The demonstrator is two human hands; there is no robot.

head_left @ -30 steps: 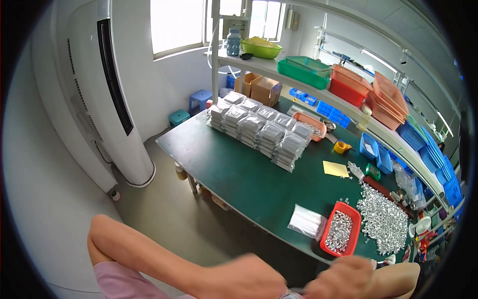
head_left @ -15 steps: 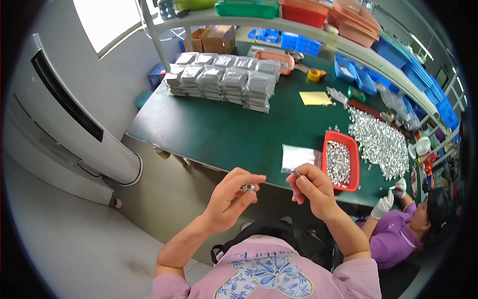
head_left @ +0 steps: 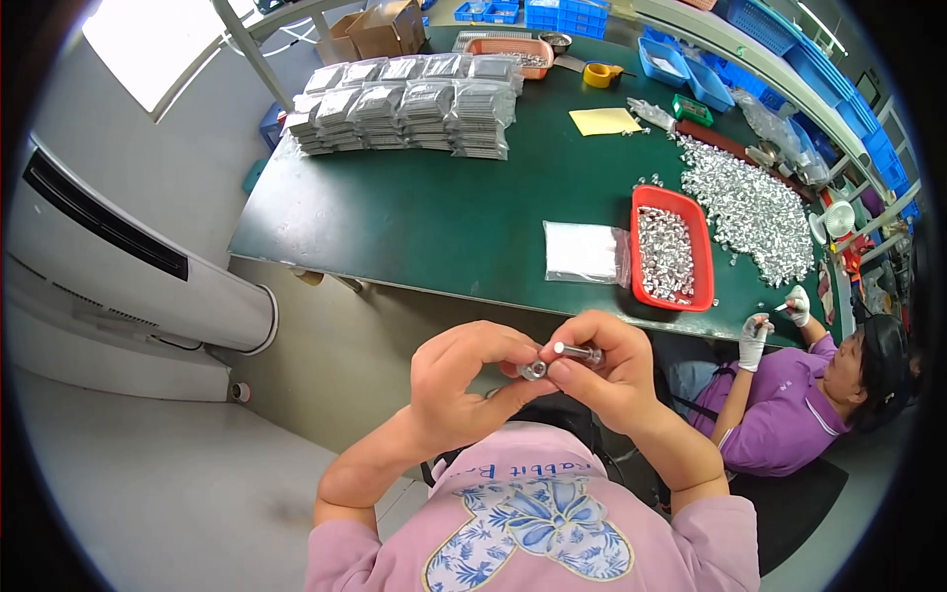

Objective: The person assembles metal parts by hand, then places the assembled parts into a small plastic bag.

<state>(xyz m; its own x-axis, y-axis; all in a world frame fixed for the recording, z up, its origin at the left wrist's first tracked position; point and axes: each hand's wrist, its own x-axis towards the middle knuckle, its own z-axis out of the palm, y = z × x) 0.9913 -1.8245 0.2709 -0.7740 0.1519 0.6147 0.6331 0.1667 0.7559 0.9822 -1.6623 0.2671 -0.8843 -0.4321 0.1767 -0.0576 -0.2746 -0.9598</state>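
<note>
At the lower centre of the frame, the left hand [head_left: 459, 380] and the right hand [head_left: 604, 370] meet, fingertips touching. The right hand pinches a small silver metal pin [head_left: 575, 350] between thumb and fingers; the left hand's fingers close on a small metal nut [head_left: 534, 370] just beside it. Above them lies the green table [head_left: 424, 217], carrying a red tray [head_left: 672, 247] of silver parts, a clear plastic bag [head_left: 584, 253] to its left, and stacked packets [head_left: 404, 104] at the upper left. A co-worker in purple [head_left: 789, 405] sits at the right.
</note>
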